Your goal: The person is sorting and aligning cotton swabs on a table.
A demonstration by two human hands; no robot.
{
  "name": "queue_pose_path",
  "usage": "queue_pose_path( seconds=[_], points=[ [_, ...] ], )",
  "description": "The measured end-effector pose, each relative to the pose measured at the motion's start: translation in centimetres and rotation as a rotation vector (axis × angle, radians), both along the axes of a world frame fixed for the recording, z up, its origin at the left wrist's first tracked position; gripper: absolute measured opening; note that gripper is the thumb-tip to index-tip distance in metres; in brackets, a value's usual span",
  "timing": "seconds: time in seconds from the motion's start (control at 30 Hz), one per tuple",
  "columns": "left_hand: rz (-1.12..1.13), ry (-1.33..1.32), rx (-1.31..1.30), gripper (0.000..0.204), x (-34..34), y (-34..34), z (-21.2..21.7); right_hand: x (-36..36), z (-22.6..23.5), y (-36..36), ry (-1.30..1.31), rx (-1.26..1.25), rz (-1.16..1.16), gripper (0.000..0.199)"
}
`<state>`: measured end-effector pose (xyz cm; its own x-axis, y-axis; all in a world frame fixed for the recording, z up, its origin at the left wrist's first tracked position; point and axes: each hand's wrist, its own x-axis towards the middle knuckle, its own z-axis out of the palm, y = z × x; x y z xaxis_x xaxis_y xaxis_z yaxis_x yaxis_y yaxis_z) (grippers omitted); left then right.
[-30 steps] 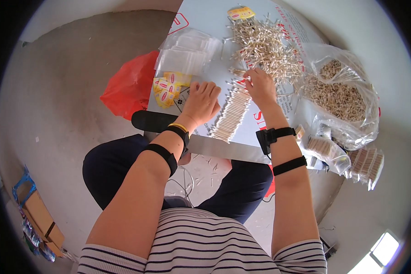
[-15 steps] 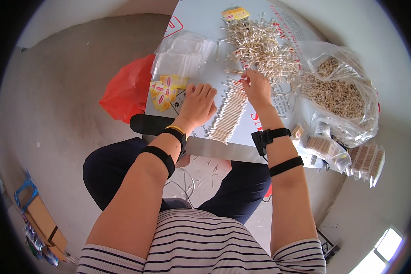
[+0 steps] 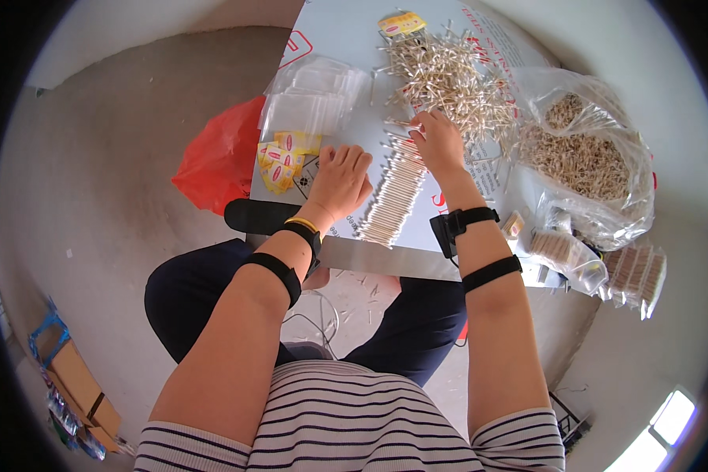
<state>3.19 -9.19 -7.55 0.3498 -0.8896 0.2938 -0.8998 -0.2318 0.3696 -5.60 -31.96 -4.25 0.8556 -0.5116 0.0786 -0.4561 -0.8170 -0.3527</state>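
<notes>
Cotton swabs lie side by side in a long neat row [image 3: 393,197] on the table, slanting toward its near edge. My right hand [image 3: 440,147] is at the far end of this row, thumb and forefinger pinched at a cotton swab [image 3: 396,122] that points left from the fingertips. Beyond it spreads a loose pile of cotton swabs [image 3: 456,86]. To the left of the row my left hand [image 3: 341,181] rests on the table, knuckles up and fingers curled under. Whatever may be inside those fingers is hidden.
Clear plastic bags [image 3: 311,98] and yellow labels [image 3: 283,161] lie at the table's left, another yellow label [image 3: 402,24] at the back. A red bag [image 3: 220,157] hangs by the left edge. On the right are a big bag of swabs [image 3: 582,157] and packed swabs [image 3: 636,277].
My right hand has shifted slightly away from me, from the row's far end toward the pile. My left hand has stayed in place.
</notes>
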Motion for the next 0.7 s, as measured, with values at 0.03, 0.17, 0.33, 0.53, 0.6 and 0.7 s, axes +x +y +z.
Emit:
queue_pose_path(
  seconds=[0.03,0.17,0.33,0.53,0.6,0.7],
  points=[
    [-0.001,0.006,-0.004,0.029,-0.1,-0.1,0.0,-0.1,-0.1,-0.3,0.0,-0.002,-0.003,0.008],
    [-0.002,0.0,-0.014,0.03,-0.1,-0.1,0.0,-0.4,-0.4,-0.4,-0.002,-0.049,0.077,0.009],
    [-0.001,-0.016,-0.01,0.03,-0.1,0.0,-0.1,0.0,0.0,-0.4,-0.018,-0.016,0.045,0.004],
    [-0.002,-0.021,-0.025,0.028,-0.1,-0.2,0.0,-0.1,0.0,-1.0,0.077,-0.026,0.036,0.005],
    [-0.004,-0.017,-0.022,0.028,-0.1,-0.2,0.0,-0.4,0.1,-1.0,0.127,-0.005,0.004,0.006],
    [-0.004,-0.006,-0.036,0.027,0.0,-0.2,-0.1,-0.8,0.4,-0.8,0.145,0.045,0.001,0.007]
  ],
)
